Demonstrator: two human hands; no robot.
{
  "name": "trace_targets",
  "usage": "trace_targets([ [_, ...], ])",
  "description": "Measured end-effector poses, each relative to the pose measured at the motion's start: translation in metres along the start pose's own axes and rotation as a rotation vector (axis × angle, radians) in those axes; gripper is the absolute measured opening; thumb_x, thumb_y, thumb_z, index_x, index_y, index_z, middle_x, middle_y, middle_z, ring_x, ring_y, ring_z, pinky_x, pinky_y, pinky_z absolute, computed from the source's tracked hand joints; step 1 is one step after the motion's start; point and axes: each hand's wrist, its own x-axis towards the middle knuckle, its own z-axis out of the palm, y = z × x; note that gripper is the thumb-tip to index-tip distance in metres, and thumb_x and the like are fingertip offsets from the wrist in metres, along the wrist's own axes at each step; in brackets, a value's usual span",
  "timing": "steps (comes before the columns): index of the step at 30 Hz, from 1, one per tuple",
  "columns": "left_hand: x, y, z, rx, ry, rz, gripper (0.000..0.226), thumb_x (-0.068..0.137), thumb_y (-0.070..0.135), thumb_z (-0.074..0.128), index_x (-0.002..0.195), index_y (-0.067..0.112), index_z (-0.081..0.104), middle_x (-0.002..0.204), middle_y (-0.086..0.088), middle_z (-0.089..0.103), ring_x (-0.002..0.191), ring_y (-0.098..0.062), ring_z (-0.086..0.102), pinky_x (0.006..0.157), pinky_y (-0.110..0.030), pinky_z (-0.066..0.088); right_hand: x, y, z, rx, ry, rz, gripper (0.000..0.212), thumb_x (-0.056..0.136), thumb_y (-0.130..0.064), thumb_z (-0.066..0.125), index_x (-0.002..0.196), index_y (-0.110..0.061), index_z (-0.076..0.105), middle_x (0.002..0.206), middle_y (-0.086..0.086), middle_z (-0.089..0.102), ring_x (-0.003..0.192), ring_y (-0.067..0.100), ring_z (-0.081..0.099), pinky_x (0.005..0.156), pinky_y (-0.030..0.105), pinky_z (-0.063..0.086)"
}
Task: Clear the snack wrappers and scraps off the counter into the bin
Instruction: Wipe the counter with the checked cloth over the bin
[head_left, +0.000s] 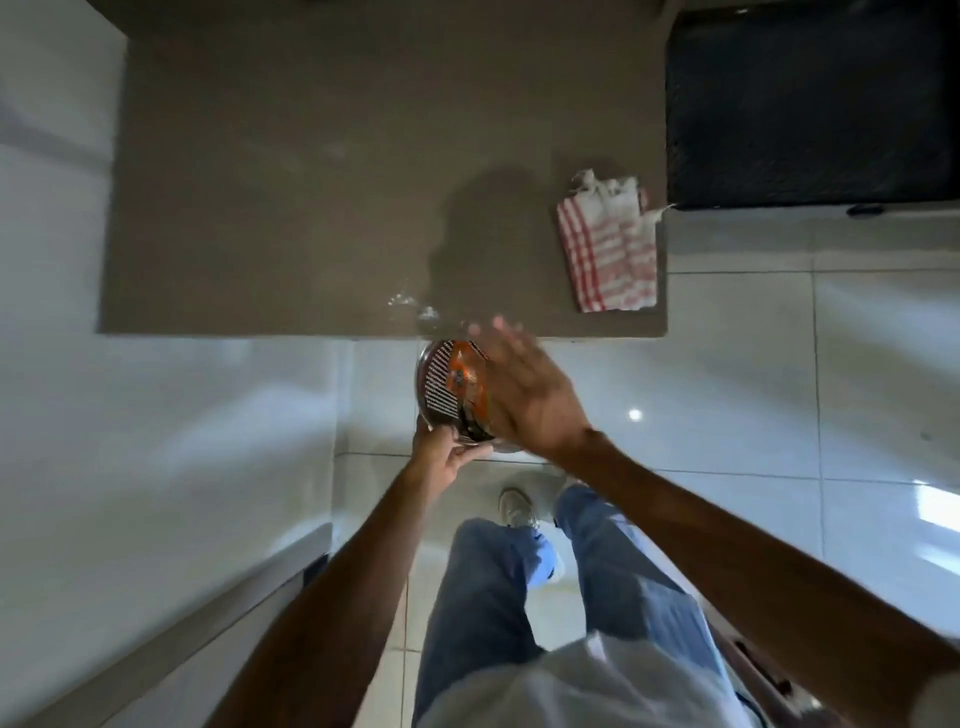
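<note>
Snack wrapper (452, 387): crinkly, orange in the middle with a black-and-white striped band on its left side and a clear shiny rim, bunched into a roundish wad. Held just off the near edge of the brown counter (311, 182), over the pale tiled floor (779, 395).

Left hand (441, 457) below the wrapper, fingers curled around its lower edge, gripping it. Right hand (524, 389) spread flat with fingers extended, laid against the wrapper's right side and covering that part; motion-blurred at the fingertips, so hard to say whether pressing or merely touching. Possibly a clear scrap (410, 306) on the counter just above the wrapper, seen only as glints.

Right part of the wrapper hidden behind the right hand; print too blurred to read. No bin visible.

Red-and-white checked cloth (608, 244) lying crumpled on the counter, up and to the right of the wrapper, near the counter's right edge. Dark black surface (810, 104) beyond that edge, farther right, cut off by the frame. Blue jeans (493, 597) and a pale shoe (514, 506) below the wrapper, on the floor.
</note>
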Motion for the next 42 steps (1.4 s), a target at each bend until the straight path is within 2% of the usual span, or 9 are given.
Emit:
trace_targets([
  [5, -0.054, 0.031, -0.019, -0.073, -0.05, 0.142, 0.068, 0.077, -0.005, 0.075, 0.138, 0.01, 0.049, 0.147, -0.025, 0.059, 0.113, -0.043, 0.068, 0.078, -0.061, 0.065, 0.072, 0.077, -0.061, -0.378, -0.08, 0.477, 0.057, 0.108, -0.035, 0.028, 0.162, -0.016, 0.023, 0.17, 0.014, 0.024, 0.159, 0.039, 0.02, 0.131, 0.054, 0.015],
  [9, -0.057, 0.043, -0.042, -0.215, -0.182, 0.159, 0.154, 0.017, 0.035, 0.106, 0.15, 0.0, 0.037, 0.146, -0.03, 0.053, 0.132, -0.054, 0.054, 0.091, -0.073, 0.056, 0.082, 0.096, -0.049, -0.44, -0.271, 0.669, 0.073, 0.107, -0.051, 0.011, 0.163, -0.004, 0.011, 0.171, 0.021, 0.015, 0.161, 0.038, 0.011, 0.132, 0.053, 0.014],
  [14, -0.03, 0.062, -0.061, -0.13, 0.003, 0.062, 0.048, 0.102, -0.005, 0.051, 0.145, 0.015, 0.049, 0.15, -0.022, 0.056, 0.13, -0.046, 0.06, 0.091, -0.067, 0.06, 0.106, 0.032, 0.005, -0.451, -0.276, 0.763, 0.095, 0.1, -0.072, 0.007, 0.162, 0.0, 0.013, 0.169, 0.026, 0.016, 0.16, 0.041, 0.014, 0.13, 0.055, 0.018],
  [22, 0.007, 0.084, -0.107, -0.048, -0.005, -0.028, 0.066, 0.098, -0.018, 0.036, 0.151, 0.02, 0.045, 0.152, -0.018, 0.053, 0.137, -0.049, 0.055, 0.099, -0.073, 0.053, 0.158, -0.044, 0.087, -0.377, -0.484, 0.142, 0.123, 0.074, -0.099, 0.023, 0.164, -0.016, 0.006, 0.172, 0.022, 0.009, 0.161, 0.04, 0.008, 0.13, 0.057, 0.014],
  [27, 0.011, 0.101, -0.136, 0.04, -0.061, -0.022, 0.06, 0.103, -0.004, 0.052, 0.153, 0.027, 0.042, 0.155, -0.015, 0.053, 0.138, -0.047, 0.056, 0.101, -0.075, 0.051, 0.167, -0.049, 0.087, -0.39, -0.485, -0.096, 0.104, 0.079, -0.034, 0.063, 0.163, -0.01, 0.007, 0.167, 0.027, 0.023, 0.159, 0.041, 0.013, 0.129, 0.057, 0.023],
  [32, -0.006, 0.104, -0.153, 0.077, -0.079, 0.017, 0.059, 0.103, 0.012, 0.064, 0.151, 0.038, 0.043, 0.145, -0.009, 0.058, 0.13, -0.043, 0.063, 0.092, -0.07, 0.058, 0.16, -0.102, 0.103, -0.336, -0.715, -0.179, 0.089, 0.092, -0.016, 0.05, 0.164, -0.009, -0.002, 0.173, 0.019, -0.003, 0.162, 0.036, -0.008, 0.132, 0.052, 0.006],
  [35, -0.012, 0.102, -0.159, 0.045, -0.077, 0.029, 0.055, 0.103, 0.011, 0.063, 0.151, 0.032, 0.045, 0.148, -0.011, 0.057, 0.129, -0.042, 0.063, 0.095, -0.071, 0.056, 0.17, -0.12, 0.093, 0.013, -0.758, 0.071, 0.084, 0.096, 0.0, 0.049, 0.165, -0.01, 0.002, 0.175, 0.01, -0.003, 0.162, 0.026, -0.009, 0.134, 0.046, 0.003],
  [38, -0.016, 0.101, -0.162, 0.001, -0.085, 0.013, 0.057, 0.105, 0.007, 0.059, 0.154, 0.029, 0.042, 0.154, -0.016, 0.054, 0.135, -0.047, 0.058, 0.101, -0.072, 0.053, 0.179, -0.139, 0.067, 0.902, -0.719, 0.479, 0.066, 0.099, 0.016, 0.034, 0.158, -0.013, 0.032, 0.17, 0.005, 0.025, 0.16, 0.02, 0.022, 0.132, 0.04, 0.021],
  [42, -0.018, 0.102, -0.164, -0.062, -0.095, 0.016, 0.06, 0.104, -0.004, 0.049, 0.155, 0.026, 0.041, 0.155, -0.019, 0.052, 0.134, -0.051, 0.057, 0.1, -0.073, 0.052, 0.186, -0.129, 0.046, 1.279, -0.265, 0.895, 0.055, 0.08, 0.011, 0.05, 0.131, -0.005, 0.064, 0.108, 0.004, 0.077, 0.089, 0.032, 0.07, 0.072, 0.035, 0.058],
])
